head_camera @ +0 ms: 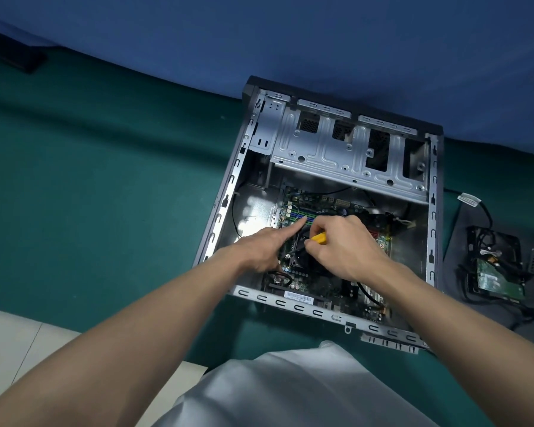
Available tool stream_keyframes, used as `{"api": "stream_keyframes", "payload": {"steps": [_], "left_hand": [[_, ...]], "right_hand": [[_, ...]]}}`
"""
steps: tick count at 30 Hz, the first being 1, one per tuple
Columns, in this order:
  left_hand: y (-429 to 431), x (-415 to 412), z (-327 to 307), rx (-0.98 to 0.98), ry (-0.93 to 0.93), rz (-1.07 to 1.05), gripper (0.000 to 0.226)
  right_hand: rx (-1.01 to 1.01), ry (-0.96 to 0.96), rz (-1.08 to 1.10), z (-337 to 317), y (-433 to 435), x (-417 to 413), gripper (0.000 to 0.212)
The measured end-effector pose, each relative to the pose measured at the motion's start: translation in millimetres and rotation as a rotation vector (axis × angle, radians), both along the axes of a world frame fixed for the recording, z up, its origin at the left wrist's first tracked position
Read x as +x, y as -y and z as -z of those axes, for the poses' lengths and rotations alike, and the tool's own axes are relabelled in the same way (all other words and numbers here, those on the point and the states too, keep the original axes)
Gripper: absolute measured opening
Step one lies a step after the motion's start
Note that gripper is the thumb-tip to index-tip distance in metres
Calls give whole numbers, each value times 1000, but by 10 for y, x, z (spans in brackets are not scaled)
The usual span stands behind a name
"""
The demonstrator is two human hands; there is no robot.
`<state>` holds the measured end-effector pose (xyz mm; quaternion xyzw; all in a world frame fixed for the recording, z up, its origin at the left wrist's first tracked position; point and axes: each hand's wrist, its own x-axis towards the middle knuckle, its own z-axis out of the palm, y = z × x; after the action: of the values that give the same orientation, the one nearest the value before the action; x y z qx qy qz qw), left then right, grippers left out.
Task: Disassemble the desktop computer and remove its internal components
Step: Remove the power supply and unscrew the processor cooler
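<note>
An open grey desktop case (225, 192) lies on its side on a green surface, its green motherboard (309, 198) exposed inside. A bare metal drive cage (336, 149) spans the far end of the case. My right hand (342, 245) is closed around a yellow-handled screwdriver (318, 238), whose dark shaft slants down-left over the black CPU cooler (301, 260). My left hand (265, 248) rests on the board beside the cooler, index finger stretched toward the blue and green memory slots (304, 215). The screwdriver tip is hidden.
To the right of the case lie a hard drive (500, 282) with its green circuit board up, black cables, and a dark side panel (463, 241) beneath them. A blue wall backs the surface. A black object (13, 53) sits far left. White cloth (290, 389) covers my lap.
</note>
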<state>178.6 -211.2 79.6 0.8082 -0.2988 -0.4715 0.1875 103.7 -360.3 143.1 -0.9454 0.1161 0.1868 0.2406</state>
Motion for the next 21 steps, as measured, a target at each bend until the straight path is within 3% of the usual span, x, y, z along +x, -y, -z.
{"api": "stream_keyframes", "payload": {"steps": [12, 18, 21], "left_hand": [[-12, 4, 193, -16, 65, 44, 111], [-57, -34, 257, -55, 158, 71, 106], [-68, -22, 248, -28, 168, 99, 95]], "right_hand": [[28, -17, 12, -49, -4, 34, 14], [-103, -134, -168, -218, -141, 140, 38], [-79, -267, -172, -256, -227, 291, 28]]}}
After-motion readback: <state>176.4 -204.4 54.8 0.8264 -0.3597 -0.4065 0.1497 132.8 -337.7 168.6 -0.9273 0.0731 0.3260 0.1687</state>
